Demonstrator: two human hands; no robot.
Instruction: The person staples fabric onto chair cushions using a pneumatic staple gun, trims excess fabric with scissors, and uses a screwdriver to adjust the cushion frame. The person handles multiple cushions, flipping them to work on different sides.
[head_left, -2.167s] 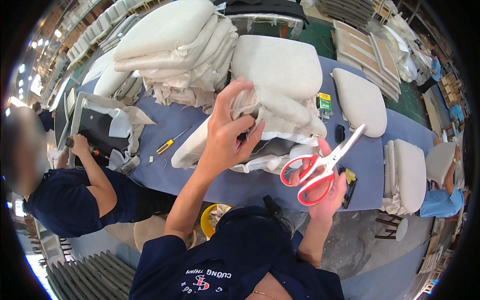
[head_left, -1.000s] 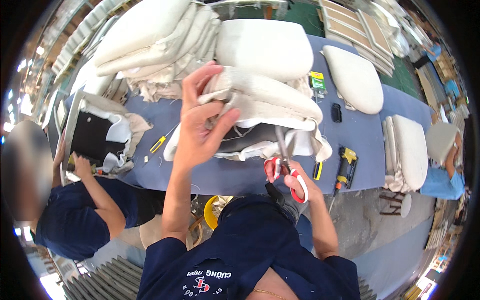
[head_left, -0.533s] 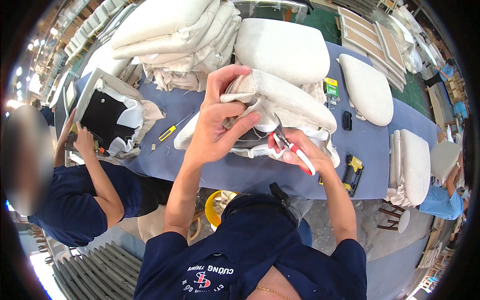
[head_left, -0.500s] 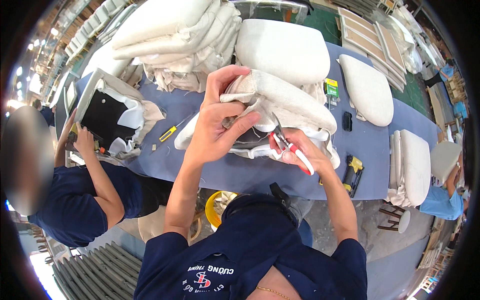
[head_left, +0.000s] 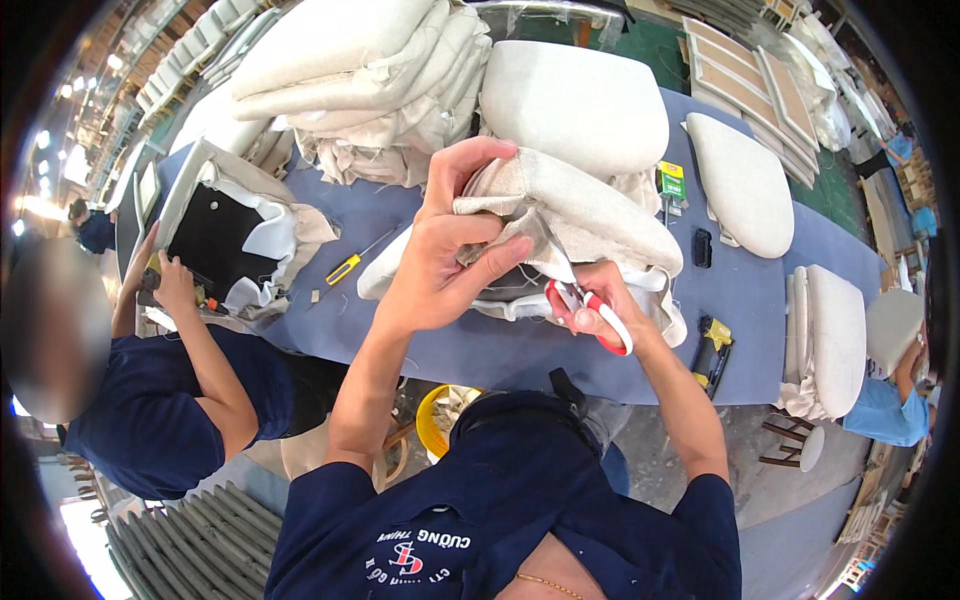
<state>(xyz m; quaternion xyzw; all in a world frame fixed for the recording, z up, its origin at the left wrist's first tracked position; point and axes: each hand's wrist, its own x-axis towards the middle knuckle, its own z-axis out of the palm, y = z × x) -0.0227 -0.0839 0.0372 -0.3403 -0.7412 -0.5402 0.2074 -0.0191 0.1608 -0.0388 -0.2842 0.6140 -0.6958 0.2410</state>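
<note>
A beige upholstered seat cushion [head_left: 605, 205] is tilted up on the table in front of me. My left hand [head_left: 462, 245] is closed on a loose flap of its beige fabric [head_left: 520, 222] at the cushion's left corner. In my right hand [head_left: 612, 305] are scissors with red and white handles [head_left: 620, 338]. Their blades reach up to the lower edge of the flap, partly hidden by the cloth. White lining and dark material show under the cushion, below my fingers.
The blue table [head_left: 480, 355] carries a pile of cushions [head_left: 340, 70], a yellow screwdriver [head_left: 344, 268], a green-and-yellow box [head_left: 671, 180] and a yellow-black staple gun [head_left: 712, 350]. At left a co-worker's hands [head_left: 172, 285] work on another cushion [head_left: 215, 235]. A yellow bucket [head_left: 428, 425] stands below the table edge.
The scissor blades have moved in against the held fabric flap, which now hangs across them. My left hand keeps its grip, and the whole view has shifted slightly.
</note>
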